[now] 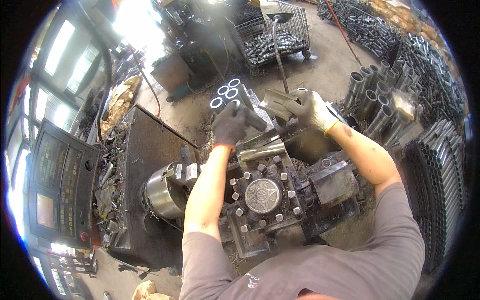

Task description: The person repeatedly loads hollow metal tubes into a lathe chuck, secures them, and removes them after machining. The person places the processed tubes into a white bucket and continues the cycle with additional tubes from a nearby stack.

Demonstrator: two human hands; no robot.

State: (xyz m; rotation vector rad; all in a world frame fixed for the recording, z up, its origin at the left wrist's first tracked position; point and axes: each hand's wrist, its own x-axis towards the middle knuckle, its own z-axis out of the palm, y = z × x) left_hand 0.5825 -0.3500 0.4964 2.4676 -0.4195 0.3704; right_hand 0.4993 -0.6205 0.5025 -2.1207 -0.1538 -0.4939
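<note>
Gripping a dark tube (257, 121) in the left hand (230, 125), dark-gloved and closed around one end, out over the machine. Just beside that hand, on its far side, grouped together with bright rings facing up: several tubes (228, 93). Reaching in from the other side with the right hand (315, 114), pale-gloved with darkened fingers spread over a curved metal piece (272, 103); impossible to tell whether grasping it or only resting against it. Nearer the body, below both hands: a shiny rounded metal piece (262, 151), lying lengthwise across the machine. Closer still, between the forearms: a tool post (263, 196) with a round patterned cap, ringed by square-headed bolts. To the left of the left forearm: a round steel chuck (167, 192), then a heap of metal scraps (111, 195), then a tilted control panel (60, 185). To the right, beyond the right forearm: a cluster of upright tubes (378, 119) and a tall stack of tubes (444, 170). Farther off, on the floor (322, 65): a wire cart (301, 30), loaded with short metal pieces (272, 44).
</note>
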